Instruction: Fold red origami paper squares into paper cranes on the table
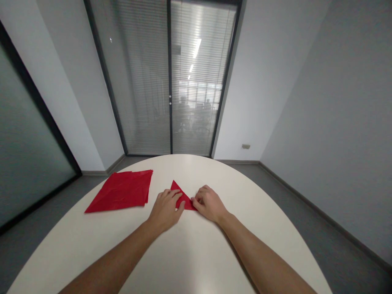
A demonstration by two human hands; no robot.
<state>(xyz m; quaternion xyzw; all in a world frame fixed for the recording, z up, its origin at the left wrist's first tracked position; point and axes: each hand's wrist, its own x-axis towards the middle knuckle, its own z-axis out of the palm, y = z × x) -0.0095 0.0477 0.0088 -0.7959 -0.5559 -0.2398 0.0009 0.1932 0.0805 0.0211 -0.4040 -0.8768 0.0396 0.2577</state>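
Observation:
A small red paper folded into a triangle [181, 196] lies on the white round table [190, 253], between my two hands. My left hand [165, 210] rests flat on its left part, fingers stretched out and pressing it down. My right hand [209, 203] sits at the triangle's right corner, fingers curled and pinching the paper's edge. A stack of flat red paper sheets [121, 190] lies to the left, apart from both hands.
The table's curved far edge [183, 156] is close behind the paper. Beyond it stand a glass door with blinds [168, 81], grey walls and grey floor.

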